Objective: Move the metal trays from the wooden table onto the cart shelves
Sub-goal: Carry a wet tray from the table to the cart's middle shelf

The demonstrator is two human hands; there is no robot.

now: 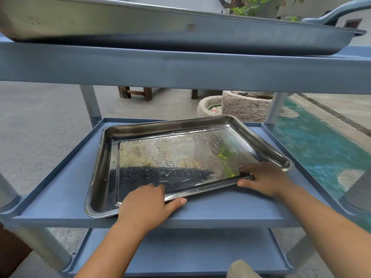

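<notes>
Metal tray (170,157), shallow and rectangular with water droplets across its mirror-like bottom, lies on the middle shelf (230,209) of a blue cart, turned at a slant so its far right corner points toward the right of the frame. Its near long rim is gripped by both hands. At lower centre the left hand (146,205) pinches the rim, fingers curled over into the tray and the thumb stretched out along the shelf under the edge. To the right of centre the right hand (265,179) grips the same rim near the right corner, fingers inside the tray and the thumb below the lip. Whether the tray rests fully flat or is lifted slightly at the near edge cannot be told.

Across the top of the frame, a second metal tray (140,21) sits on the top shelf (180,69), with the cart handle (337,13) at the upper right. A bottom shelf (180,251) shows between the forearms at the lower edge. Beyond the cart, in the centre background, stand two stone planters (241,107) on grey paving, and green matting (321,145) runs down the right side.
</notes>
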